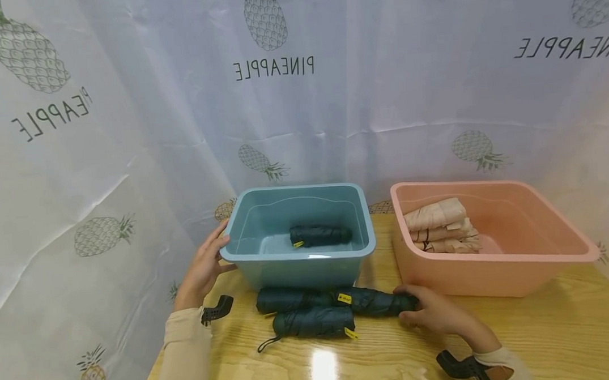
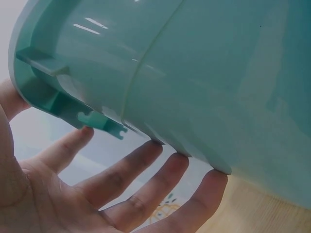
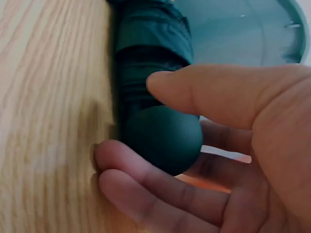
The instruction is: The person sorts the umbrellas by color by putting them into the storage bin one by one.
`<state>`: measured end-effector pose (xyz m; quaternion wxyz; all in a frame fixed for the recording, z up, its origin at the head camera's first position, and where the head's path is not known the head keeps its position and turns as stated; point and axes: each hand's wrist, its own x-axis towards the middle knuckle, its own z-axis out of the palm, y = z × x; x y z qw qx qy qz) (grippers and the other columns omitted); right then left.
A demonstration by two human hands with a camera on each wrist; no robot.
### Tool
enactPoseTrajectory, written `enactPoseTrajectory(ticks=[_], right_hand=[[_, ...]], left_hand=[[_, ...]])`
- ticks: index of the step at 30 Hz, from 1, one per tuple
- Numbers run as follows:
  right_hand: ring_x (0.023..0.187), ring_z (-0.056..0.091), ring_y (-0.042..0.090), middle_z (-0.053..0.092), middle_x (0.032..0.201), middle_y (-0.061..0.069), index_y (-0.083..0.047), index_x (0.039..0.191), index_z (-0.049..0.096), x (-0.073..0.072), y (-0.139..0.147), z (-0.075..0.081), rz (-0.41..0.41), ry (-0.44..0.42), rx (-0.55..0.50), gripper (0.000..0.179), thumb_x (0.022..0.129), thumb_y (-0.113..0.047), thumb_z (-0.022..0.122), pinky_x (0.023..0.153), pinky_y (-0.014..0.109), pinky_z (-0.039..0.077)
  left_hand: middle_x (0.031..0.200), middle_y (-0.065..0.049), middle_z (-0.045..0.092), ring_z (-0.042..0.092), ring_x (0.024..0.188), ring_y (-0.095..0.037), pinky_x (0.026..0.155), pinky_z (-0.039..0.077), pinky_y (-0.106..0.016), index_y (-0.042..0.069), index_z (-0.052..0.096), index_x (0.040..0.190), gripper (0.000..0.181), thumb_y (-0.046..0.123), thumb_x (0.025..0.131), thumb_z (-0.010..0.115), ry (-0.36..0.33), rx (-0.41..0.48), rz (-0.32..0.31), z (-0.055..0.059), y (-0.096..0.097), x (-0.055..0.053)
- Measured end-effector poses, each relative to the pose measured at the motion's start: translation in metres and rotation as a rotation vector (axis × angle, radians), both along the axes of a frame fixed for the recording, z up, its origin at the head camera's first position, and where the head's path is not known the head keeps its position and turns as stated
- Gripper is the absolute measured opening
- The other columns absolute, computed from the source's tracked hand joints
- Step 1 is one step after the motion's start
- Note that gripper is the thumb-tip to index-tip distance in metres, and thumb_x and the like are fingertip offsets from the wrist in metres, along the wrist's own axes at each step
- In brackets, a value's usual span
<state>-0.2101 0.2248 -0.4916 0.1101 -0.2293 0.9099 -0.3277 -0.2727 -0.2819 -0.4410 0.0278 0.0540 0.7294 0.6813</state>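
We see a dark folded umbrella (image 1: 378, 302) on the wooden table (image 1: 271, 367), between 4 and 5 o'clock from the blue bin (image 1: 298, 272), its long axis running nearly 9 to 3 and its rounded end pointing just past 3 o'clock. It lies at 9 o'clock from the right hand (image 1: 432, 311), whose bent thumb and fingers grip that rounded end. From the left hand (image 1: 202, 271) it lies between 3 and 4 o'clock; we see that hand's fingers spread wide, holding the bin's rim and outer wall at 9 o'clock. The yellow tag (image 1: 344, 298) bears print too small for us; on the curtain (image 1: 321, 115) we read "PINEAPPLE", mirrored.
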Motion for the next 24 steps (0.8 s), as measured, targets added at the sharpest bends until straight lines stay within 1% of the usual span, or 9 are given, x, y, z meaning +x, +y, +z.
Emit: enactPoseTrajectory(ticks=[1, 5, 7, 10, 13, 15, 19, 22, 24], right_hand=[[0.110, 0.063, 0.026, 0.066, 0.124, 0.012, -0.005, 0.130, 0.065, -0.0004, -0.0008, -0.0005, -0.005, 0.024, 0.013, 0.051, 0.089, -0.031, 0.080, 0.085, 0.034, 0.053], [0.104, 0.063, 0.020, 0.068, 0.116, 0.005, -0.009, 0.122, 0.069, -0.0004, -0.0025, -0.0028, 0.005, 0.100, 0.042, 0.046, 0.084, -0.028, 0.085, 0.085, 0.033, 0.053], [0.102, 0.063, 0.016, 0.068, 0.112, 0.002, -0.010, 0.119, 0.070, 0.0001, -0.0020, -0.0038, 0.014, 0.108, 0.045, 0.044, 0.083, -0.029, 0.085, 0.083, 0.031, 0.053], [0.095, 0.060, 0.009, 0.068, 0.108, 0.000, -0.008, 0.118, 0.069, -0.0001, 0.0007, -0.0054, 0.046, 0.079, 0.037, 0.043, 0.084, -0.031, 0.084, 0.079, 0.028, 0.051], [0.083, 0.058, 0.003, 0.067, 0.100, -0.002, -0.005, 0.118, 0.068, -0.0011, 0.0040, -0.0066, 0.076, 0.004, -0.015, 0.042, 0.086, -0.029, 0.082, 0.070, 0.025, 0.050], [0.077, 0.056, 0.001, 0.067, 0.094, -0.002, -0.003, 0.116, 0.068, -0.0017, 0.0056, -0.0063, 0.092, -0.026, -0.063, 0.039, 0.087, -0.026, 0.081, 0.065, 0.023, 0.048], [0.067, 0.056, 0.000, 0.065, 0.085, -0.003, -0.002, 0.112, 0.069, -0.0015, 0.0064, -0.0025, 0.101, -0.035, -0.167, 0.032, 0.088, -0.021, 0.078, 0.059, 0.023, 0.049], [0.064, 0.056, 0.000, 0.065, 0.086, -0.001, -0.002, 0.110, 0.069, -0.0006, 0.0058, 0.0013, 0.093, -0.027, -0.217, 0.027, 0.090, -0.019, 0.076, 0.057, 0.023, 0.049], [0.065, 0.057, 0.000, 0.066, 0.088, 0.001, -0.002, 0.110, 0.070, -0.0001, 0.0051, 0.0032, 0.077, -0.018, -0.230, 0.026, 0.092, -0.019, 0.076, 0.057, 0.023, 0.049]], left_hand=[[0.163, -0.016, 0.032, 0.050, 0.136, -0.039, 0.104, 0.044, -0.070, 0.034, 0.021, 0.165, 0.061, 0.045, 0.109, 0.044, 0.003, 0.000, 0.000, 0.0003, 0.0000, 0.0001], [0.163, -0.016, 0.030, 0.048, 0.137, -0.041, 0.104, 0.045, -0.070, 0.034, 0.020, 0.165, 0.062, 0.046, 0.109, 0.043, 0.008, -0.007, -0.002, 0.0010, -0.0002, 0.0009], [0.163, -0.016, 0.031, 0.048, 0.137, -0.042, 0.104, 0.044, -0.070, 0.032, 0.019, 0.165, 0.062, 0.045, 0.110, 0.043, 0.008, -0.005, -0.004, 0.0007, -0.0004, 0.0013], [0.163, -0.016, 0.031, 0.050, 0.135, -0.040, 0.104, 0.045, -0.070, 0.032, 0.018, 0.165, 0.063, 0.044, 0.110, 0.043, -0.001, -0.001, -0.006, 0.0005, -0.0001, 0.0020], [0.163, -0.015, 0.031, 0.052, 0.134, -0.039, 0.103, 0.046, -0.069, 0.031, 0.020, 0.165, 0.062, 0.044, 0.109, 0.045, -0.005, 0.002, 0.002, 0.0004, 0.0007, 0.0028], [0.164, -0.014, 0.031, 0.051, 0.134, -0.040, 0.103, 0.046, -0.069, 0.032, 0.021, 0.165, 0.062, 0.043, 0.109, 0.045, -0.006, 0.003, 0.004, 0.0004, 0.0010, 0.0032], [0.167, -0.014, 0.026, 0.046, 0.138, -0.045, 0.103, 0.045, -0.070, 0.030, 0.019, 0.166, 0.063, 0.043, 0.110, 0.044, 0.007, 0.001, -0.004, -0.0002, 0.0011, 0.0031], [0.169, -0.014, 0.021, 0.042, 0.140, -0.049, 0.102, 0.045, -0.071, 0.028, 0.016, 0.166, 0.064, 0.043, 0.110, 0.044, 0.015, 0.001, -0.013, -0.0005, 0.0010, 0.0032], [0.169, -0.014, 0.020, 0.041, 0.141, -0.050, 0.102, 0.045, -0.071, 0.027, 0.016, 0.166, 0.065, 0.042, 0.110, 0.043, 0.018, 0.002, -0.016, -0.0006, 0.0009, 0.0037]])
